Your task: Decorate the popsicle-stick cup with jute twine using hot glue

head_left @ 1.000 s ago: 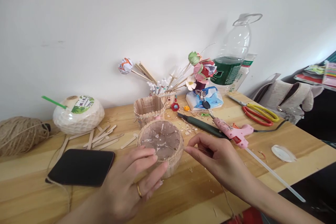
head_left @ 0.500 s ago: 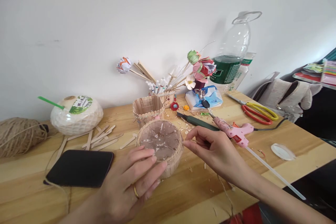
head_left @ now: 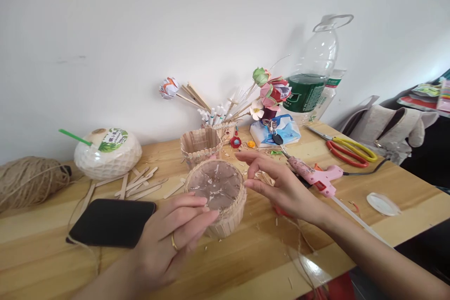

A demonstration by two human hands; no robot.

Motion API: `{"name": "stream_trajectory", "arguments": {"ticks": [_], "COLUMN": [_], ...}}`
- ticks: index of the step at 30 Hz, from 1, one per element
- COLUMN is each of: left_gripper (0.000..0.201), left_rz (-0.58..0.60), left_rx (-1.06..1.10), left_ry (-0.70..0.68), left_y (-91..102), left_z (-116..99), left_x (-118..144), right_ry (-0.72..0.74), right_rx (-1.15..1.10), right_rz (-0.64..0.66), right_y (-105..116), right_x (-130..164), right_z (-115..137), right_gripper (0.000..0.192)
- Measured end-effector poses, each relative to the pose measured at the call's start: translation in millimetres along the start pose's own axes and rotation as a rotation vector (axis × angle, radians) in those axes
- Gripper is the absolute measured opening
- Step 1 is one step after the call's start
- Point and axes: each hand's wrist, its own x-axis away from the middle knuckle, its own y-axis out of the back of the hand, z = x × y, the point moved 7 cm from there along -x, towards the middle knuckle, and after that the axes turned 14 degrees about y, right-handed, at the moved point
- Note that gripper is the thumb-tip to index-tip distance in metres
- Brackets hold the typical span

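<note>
A round cup (head_left: pixel 225 226) sided with wooden sticks stands before me, with a clear plastic inside and a braided twine rim. My left hand (head_left: pixel 183 229), wearing a gold ring, grips its near left side, fingers over the rim; the thumb is hidden. At the right of the rim, my right hand (head_left: pixel 277 185) pinches with thumb and a curled finger, another finger raised. Loose twine (head_left: pixel 299 243) trails below that hand toward the table edge; its part between the fingertips is hardly visible. A red object, partly hidden, lies under the right hand.
A pink glue gun (head_left: pixel 316 179) with a long glue stick lies at right, near scissors (head_left: pixel 351 150) and a clear lid (head_left: pixel 382 203). A second stick cup (head_left: pixel 200 145) stands behind. Left are a phone (head_left: pixel 112 222), wooden sticks (head_left: pixel 140 185), a twine ball (head_left: pixel 33 183) and a coconut (head_left: pixel 107 154).
One right finger has lifted from the pinch, and the hand has turned slightly at the rim. A red object now shows beneath it. The left hand stays on the cup; the view has shifted slightly.
</note>
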Motion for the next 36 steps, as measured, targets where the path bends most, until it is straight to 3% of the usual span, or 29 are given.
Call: {"name": "stream_trajectory", "arguments": {"ticks": [3,7,21,36], "left_gripper": [0.032,0.03,0.014,0.025], "left_rz": [-0.002,-0.003,-0.044,-0.017], "left_rx": [0.025,0.05,-0.043,-0.147], "left_ry": [0.004,-0.006,-0.008,-0.063], "left_y": [3.5,10.2,20.2,14.2], "left_z": [1.6,1.7,-3.7,-7.0], "left_x": [-3.5,-8.7,-8.5,0.1], "right_ry": [-0.057,-0.09,0.069,0.079], "right_rx": [-0.112,-0.089,0.194,0.159], "right_rz": [0.048,0.047,-0.115,-0.16], "right_y": [-6.2,-7.3,-15.9,-17.0], "right_x": [-0.6,-0.8,10.6,13.6], "right_z": [-1.7,2.9,25.3,22.9], "right_gripper": [0.02,0.022,0.017,0.018]}}
